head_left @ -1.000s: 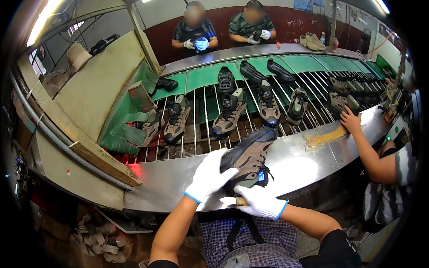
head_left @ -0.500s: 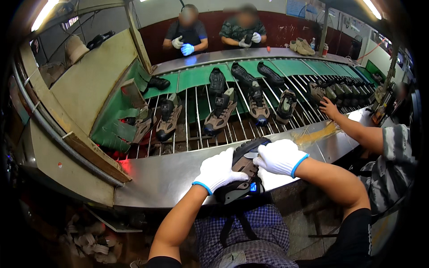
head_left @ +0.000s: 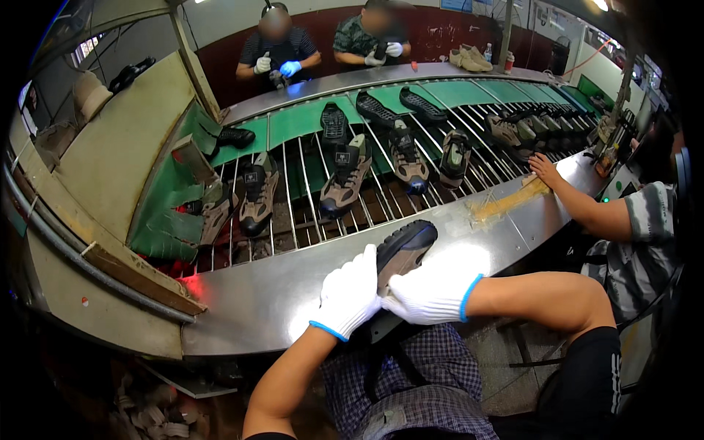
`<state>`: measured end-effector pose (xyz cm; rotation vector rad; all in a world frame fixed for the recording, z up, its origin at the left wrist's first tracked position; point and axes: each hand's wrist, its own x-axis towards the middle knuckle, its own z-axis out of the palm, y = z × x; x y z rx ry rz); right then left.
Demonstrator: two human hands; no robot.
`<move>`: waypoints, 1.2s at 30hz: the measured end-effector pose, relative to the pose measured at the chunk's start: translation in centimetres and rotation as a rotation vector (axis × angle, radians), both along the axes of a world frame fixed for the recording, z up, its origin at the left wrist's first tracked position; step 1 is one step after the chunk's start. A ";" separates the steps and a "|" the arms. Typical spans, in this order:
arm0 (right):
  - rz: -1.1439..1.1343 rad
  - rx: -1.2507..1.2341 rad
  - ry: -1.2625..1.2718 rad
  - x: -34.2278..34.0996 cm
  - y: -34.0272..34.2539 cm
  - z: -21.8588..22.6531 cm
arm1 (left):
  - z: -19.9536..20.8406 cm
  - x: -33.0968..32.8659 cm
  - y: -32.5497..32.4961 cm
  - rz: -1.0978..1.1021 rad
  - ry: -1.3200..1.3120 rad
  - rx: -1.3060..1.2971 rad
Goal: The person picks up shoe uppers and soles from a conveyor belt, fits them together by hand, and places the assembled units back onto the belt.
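Rod conveyor [head_left: 290, 191]
Brown shoes [head_left: 346, 180] stand toward the near edge, black soles [head_left: 334, 123] toward the far edge.

I work in a shoe workshop; brown shoes [head_left: 345, 176] and black soles [head_left: 334, 123] line the green-and-metal rack [head_left: 293, 132] before me; a steel counter [head_left: 253, 304] edges it; gloved co-workers [head_left: 277, 53] handle pieces opposite.

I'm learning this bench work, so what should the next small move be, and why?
I'd probably ease the right hand back slightly while the left hand steadies the brown-and-black shoe: the left hand grips the shoe's left side, whereas the right hand covers much of its near part, hiding the surface there.
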<state>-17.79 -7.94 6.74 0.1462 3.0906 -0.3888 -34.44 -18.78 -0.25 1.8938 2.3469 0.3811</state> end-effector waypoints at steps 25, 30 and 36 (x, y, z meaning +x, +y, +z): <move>-0.224 0.238 -0.056 2.4 5.4 -1.3 | 1.8 -1.6 3.2 -0.126 -0.299 -0.040; -0.106 0.327 -0.093 1.1 6.9 -1.4 | 2.8 -1.9 3.4 -0.145 -0.284 -0.054; -0.395 0.099 -0.166 4.4 9.5 -2.6 | 0.0 -1.6 -3.0 -0.106 -0.070 0.503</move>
